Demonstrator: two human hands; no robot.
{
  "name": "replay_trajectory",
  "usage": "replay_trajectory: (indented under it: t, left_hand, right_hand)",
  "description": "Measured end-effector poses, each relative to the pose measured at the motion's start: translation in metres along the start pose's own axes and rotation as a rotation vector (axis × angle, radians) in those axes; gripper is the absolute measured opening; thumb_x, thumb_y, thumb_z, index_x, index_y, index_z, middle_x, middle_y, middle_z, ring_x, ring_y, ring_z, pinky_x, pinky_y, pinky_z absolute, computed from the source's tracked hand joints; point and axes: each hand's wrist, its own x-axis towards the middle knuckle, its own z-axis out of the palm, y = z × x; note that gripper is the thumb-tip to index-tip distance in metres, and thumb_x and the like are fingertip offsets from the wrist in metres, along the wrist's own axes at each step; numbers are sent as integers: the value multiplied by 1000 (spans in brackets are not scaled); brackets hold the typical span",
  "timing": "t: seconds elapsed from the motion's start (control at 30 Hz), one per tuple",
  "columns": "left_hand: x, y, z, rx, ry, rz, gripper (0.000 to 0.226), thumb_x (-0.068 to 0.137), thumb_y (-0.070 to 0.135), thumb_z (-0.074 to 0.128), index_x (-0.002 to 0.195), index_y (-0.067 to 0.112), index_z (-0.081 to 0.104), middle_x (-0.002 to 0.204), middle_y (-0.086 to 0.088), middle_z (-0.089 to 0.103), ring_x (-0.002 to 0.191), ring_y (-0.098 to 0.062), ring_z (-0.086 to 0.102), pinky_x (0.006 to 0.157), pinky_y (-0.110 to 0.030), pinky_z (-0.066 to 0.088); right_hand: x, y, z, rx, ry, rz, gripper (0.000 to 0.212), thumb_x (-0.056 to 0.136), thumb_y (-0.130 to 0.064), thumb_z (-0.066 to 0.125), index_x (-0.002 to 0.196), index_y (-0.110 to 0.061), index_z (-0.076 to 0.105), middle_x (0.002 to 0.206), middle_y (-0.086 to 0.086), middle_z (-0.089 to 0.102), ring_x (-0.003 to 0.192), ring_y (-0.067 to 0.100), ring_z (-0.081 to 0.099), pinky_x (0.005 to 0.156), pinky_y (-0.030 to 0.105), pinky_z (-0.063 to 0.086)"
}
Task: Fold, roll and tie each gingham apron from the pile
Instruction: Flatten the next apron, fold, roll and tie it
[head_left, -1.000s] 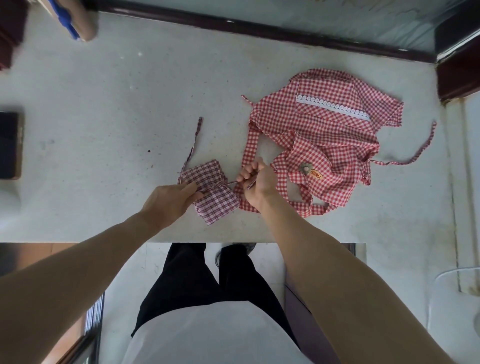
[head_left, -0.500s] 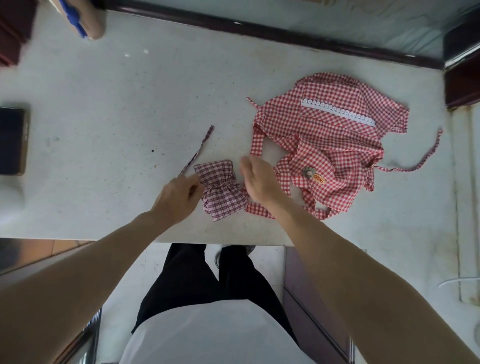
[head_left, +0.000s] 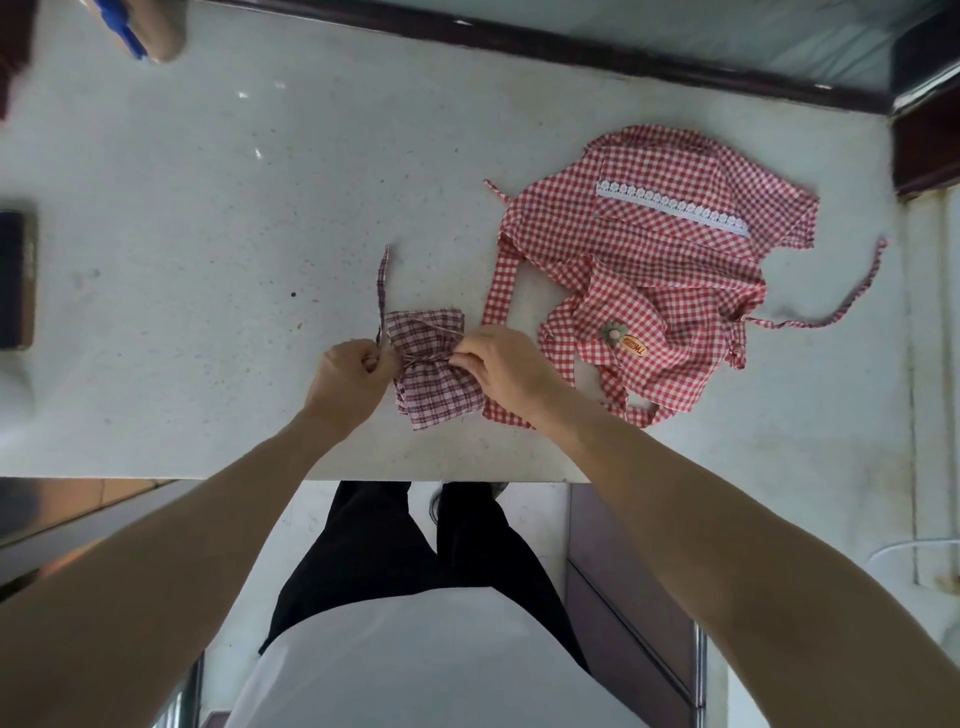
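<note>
Dark plaid cotton, rolled into a small bundle (head_left: 434, 366), lies near the front edge of the pale stone tabletop (head_left: 208, 208), cinched at its waist by its own strap. The left hand (head_left: 349, 382) pinches the strap (head_left: 383, 291) at the bundle's left side, fingers curled; the strap's loose end trails toward the far edge. The right hand (head_left: 501, 366) pinches the tie at the bundle's right side with curled fingertips. A red gingham apron (head_left: 665, 270) with white lace trim lies crumpled just beside it toward the right edge. A dark phone (head_left: 13, 280) rests at the left edge.
</note>
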Motion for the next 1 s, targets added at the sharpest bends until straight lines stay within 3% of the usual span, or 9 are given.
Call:
replay_trajectory:
  t: [0.2, 0.3, 0.43, 0.5, 0.6, 0.7, 0.77, 0.87, 1.0]
  left_hand:
    - [3, 1, -13, -96, -43, -54, 46, 94, 19, 60, 59, 13, 30, 54, -5, 29, 52, -20, 33, 50, -32, 30]
    - [7, 15, -10, -93, -94, -48, 44, 90, 12, 63, 59, 11, 32, 54, -1, 30, 49, -14, 31, 50, -26, 32]
    - [-1, 33, -6, 109, -68, 278, 20, 84, 3, 65, 69, -9, 60, 72, -15, 61, 61, -20, 55, 58, -15, 44]
    - [-3, 40, -5, 126, -17, 492, 24, 81, 4, 59, 61, -9, 59, 65, -19, 62, 61, -27, 59, 60, -18, 45]
    - [-6, 47, -1, 133, -75, 726, 25, 75, 8, 51, 52, -1, 54, 56, -8, 61, 64, -18, 58, 74, -18, 48]
    - [-12, 54, 11, 94, -183, 587, 34, 84, 15, 55, 52, 7, 44, 47, 3, 41, 45, -10, 37, 49, -15, 34]
    - [-14, 60, 16, 9, -251, 405, 40, 92, 16, 59, 58, 13, 38, 51, 5, 35, 45, -8, 31, 45, -15, 28]
    - [-7, 66, 18, -203, -343, 222, 35, 102, 22, 45, 69, 15, 42, 58, 10, 42, 55, -10, 35, 53, -27, 34]
    - [3, 56, 19, -197, -452, 160, 35, 101, 37, 36, 89, 9, 51, 79, -24, 55, 71, -43, 49, 70, -58, 47]
  right_hand:
    - [-1, 2, 7, 56, 39, 237, 23, 96, -23, 66, 88, -4, 74, 71, 3, 66, 51, 1, 45, 52, 13, 29]
    - [3, 1, 5, 43, 17, 319, 22, 94, -24, 68, 88, -5, 77, 75, 5, 72, 54, 9, 56, 53, 16, 41]
    - [8, -5, 4, -13, -38, 420, 21, 92, -24, 67, 83, -8, 76, 72, 2, 71, 62, 14, 64, 65, 29, 56]
    - [11, -9, 3, -65, -70, 469, 23, 92, -26, 65, 77, -9, 71, 65, -2, 63, 60, 13, 59, 61, 26, 49]
    - [13, -13, 1, -103, -101, 494, 25, 92, -26, 63, 71, -14, 62, 58, -5, 51, 54, 10, 49, 55, 23, 38]
    - [14, -19, 0, -138, -123, 498, 34, 91, -18, 60, 59, -16, 51, 56, -4, 47, 50, 8, 44, 55, 26, 38]
    - [14, -23, 2, -143, -120, 488, 39, 93, -18, 58, 56, -18, 43, 55, -6, 43, 48, 6, 39, 52, 23, 34]
    - [12, -20, 6, -111, -67, 459, 37, 93, -25, 59, 60, -17, 45, 54, -7, 41, 47, 6, 39, 54, 25, 34]
    - [5, -15, 13, -37, -50, 491, 25, 97, -28, 58, 82, -10, 65, 69, -1, 58, 62, 15, 53, 63, 27, 40]
